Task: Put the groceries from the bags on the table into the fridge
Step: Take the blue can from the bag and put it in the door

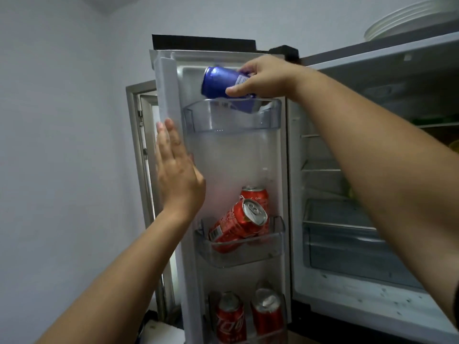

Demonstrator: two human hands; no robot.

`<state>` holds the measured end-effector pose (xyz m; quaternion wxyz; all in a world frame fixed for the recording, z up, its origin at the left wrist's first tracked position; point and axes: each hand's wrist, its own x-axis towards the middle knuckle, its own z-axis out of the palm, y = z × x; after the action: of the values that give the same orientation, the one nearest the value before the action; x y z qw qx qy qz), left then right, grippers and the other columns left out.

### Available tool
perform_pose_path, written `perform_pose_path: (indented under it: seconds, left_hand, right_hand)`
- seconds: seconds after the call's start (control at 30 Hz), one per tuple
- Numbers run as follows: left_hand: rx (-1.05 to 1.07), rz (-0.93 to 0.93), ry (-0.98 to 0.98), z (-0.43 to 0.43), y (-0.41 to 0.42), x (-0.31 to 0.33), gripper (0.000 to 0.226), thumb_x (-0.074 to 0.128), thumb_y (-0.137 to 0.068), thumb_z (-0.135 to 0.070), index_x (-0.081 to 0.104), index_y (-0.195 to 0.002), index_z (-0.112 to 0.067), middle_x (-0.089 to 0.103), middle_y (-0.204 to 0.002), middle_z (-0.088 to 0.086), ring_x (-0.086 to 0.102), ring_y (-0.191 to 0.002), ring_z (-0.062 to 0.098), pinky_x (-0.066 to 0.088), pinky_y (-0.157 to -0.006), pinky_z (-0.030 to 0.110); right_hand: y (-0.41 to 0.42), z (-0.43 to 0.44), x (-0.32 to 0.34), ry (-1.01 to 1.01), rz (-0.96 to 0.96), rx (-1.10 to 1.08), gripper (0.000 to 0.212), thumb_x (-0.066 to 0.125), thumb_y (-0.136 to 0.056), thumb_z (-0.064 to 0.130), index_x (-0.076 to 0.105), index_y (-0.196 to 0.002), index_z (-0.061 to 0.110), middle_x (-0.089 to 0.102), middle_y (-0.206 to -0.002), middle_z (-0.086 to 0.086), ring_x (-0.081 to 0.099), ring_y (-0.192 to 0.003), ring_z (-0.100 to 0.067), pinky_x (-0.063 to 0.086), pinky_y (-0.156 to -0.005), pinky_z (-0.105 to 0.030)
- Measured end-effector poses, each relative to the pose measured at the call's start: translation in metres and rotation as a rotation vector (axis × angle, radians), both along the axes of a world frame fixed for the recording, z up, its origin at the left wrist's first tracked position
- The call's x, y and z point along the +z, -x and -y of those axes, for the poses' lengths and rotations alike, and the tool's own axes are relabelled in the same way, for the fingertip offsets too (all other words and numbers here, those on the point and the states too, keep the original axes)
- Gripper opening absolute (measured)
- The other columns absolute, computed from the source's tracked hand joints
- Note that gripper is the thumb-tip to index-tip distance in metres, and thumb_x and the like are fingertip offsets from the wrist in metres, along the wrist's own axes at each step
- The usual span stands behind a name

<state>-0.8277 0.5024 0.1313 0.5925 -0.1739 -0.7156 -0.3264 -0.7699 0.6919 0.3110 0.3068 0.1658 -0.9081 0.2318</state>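
Right hand [263, 76] grips a glossy blue can [221, 81], tilted sideways.

White plates [407, 19] stacked atop the appliance, upper right; a metal-framed doorway [141, 145] stands behind at left, against a pale wall [62, 120]

1. Upright red can [255, 197], middle door shelf — partial white lettering, apparently "Cola"; brand script otherwise obscured;
2. Tilted red can [237, 225] — white print, not legible;
3. Blue can [221, 81] — white label panel, text too small to read;
4. Lower red cans [231, 319] — large white characters, unreadable.
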Motion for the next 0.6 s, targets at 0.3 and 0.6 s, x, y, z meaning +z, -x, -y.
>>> perform_pose_path:
  seconds: [0.3,0.6]
  left_hand:
    - [-0.01,-0.001,-0.011,0.001,0.001,-0.002,0.078,0.044,-0.093,0.003,0.001,-0.158,-0.012,0.003,-0.166,0.012,0.009,-0.152,0.026,0.019,-0.122,0.035]
    - [-0.103,0.02,0.016,0.005,-0.003,-0.002,0.076,0.041,-0.096,0.002,-0.001,-0.158,-0.012,-0.002,-0.166,0.011,0.001,-0.153,0.023,0.018,-0.123,0.044]
  right_hand:
    - [0.013,0.003,0.0,-0.016,0.343,0.072,0.044,0.078,-0.083,0.036,0.069,-0.124,0.023,0.07,-0.123,-0.009,0.068,-0.103,-0.027,0.057,-0.093,-0.038]
    - [-0.007,0.008,-0.043,0.057,-0.216,-0.02,0.04,0.051,-0.1,0.047,0.067,-0.125,0.021,0.067,-0.121,0.002,0.059,-0.11,-0.01,0.05,-0.1,-0.035]
